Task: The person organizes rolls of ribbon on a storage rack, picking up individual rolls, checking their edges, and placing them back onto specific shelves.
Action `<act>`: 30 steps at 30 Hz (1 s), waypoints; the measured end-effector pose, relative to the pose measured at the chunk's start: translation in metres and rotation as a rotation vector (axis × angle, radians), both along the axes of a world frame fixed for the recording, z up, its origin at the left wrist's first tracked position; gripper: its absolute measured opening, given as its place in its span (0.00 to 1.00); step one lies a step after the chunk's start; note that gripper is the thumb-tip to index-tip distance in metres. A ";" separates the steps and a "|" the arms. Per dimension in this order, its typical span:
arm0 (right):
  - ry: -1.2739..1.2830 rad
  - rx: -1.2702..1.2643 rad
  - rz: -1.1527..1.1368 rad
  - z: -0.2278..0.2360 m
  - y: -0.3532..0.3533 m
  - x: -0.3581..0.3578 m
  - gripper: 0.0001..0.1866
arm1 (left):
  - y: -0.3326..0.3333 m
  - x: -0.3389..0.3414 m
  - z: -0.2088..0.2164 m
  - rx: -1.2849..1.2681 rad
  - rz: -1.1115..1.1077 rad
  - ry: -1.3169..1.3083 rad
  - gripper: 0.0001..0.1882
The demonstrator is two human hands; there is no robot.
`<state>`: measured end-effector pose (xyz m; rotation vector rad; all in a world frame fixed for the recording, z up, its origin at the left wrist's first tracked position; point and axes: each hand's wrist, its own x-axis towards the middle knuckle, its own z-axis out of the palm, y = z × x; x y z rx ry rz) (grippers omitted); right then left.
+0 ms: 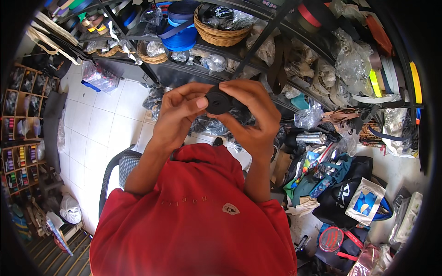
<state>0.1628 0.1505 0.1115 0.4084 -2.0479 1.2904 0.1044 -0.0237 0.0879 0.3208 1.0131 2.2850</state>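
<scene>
A small round black roll [219, 102] is held up in front of my chest, between both hands. It looks like wound tape or webbing, with a small dark centre; its exact kind is hard to make out. My left hand [178, 106] pinches its left side, with the thumb laid on the edge of the flat face. On the other side, my right hand [254, 112] curves round it, the index finger along the top and the thumb underneath. The far side of the roll is hidden.
Ahead stands a dark metal shelf [184, 76] with blue strap rolls [180, 39], a wicker basket [220, 33] and plastic-wrapped goods. A chair [126, 168] is beside me at the left. Thread racks [19, 156] line the far left. Bags [343, 195] crowd the right floor.
</scene>
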 end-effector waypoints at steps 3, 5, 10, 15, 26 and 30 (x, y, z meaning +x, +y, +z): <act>0.011 0.058 0.002 -0.003 0.007 0.000 0.24 | 0.001 -0.003 0.013 -0.118 -0.012 0.143 0.22; -0.011 0.103 0.020 -0.001 0.012 0.001 0.24 | -0.002 -0.004 0.015 -0.124 -0.013 0.182 0.23; -0.043 0.017 -0.028 0.000 0.014 0.000 0.22 | 0.000 -0.004 0.005 -0.203 0.124 0.617 0.28; -0.131 -0.206 -0.136 -0.012 0.011 -0.004 0.23 | 0.012 -0.004 0.006 -0.263 0.232 0.798 0.31; -0.181 -0.400 -0.077 -0.021 0.033 -0.004 0.23 | 0.049 -0.004 0.003 -0.256 0.239 0.752 0.29; -0.217 -0.414 -0.071 -0.022 0.045 -0.001 0.23 | 0.067 0.005 0.003 -0.244 0.285 0.718 0.29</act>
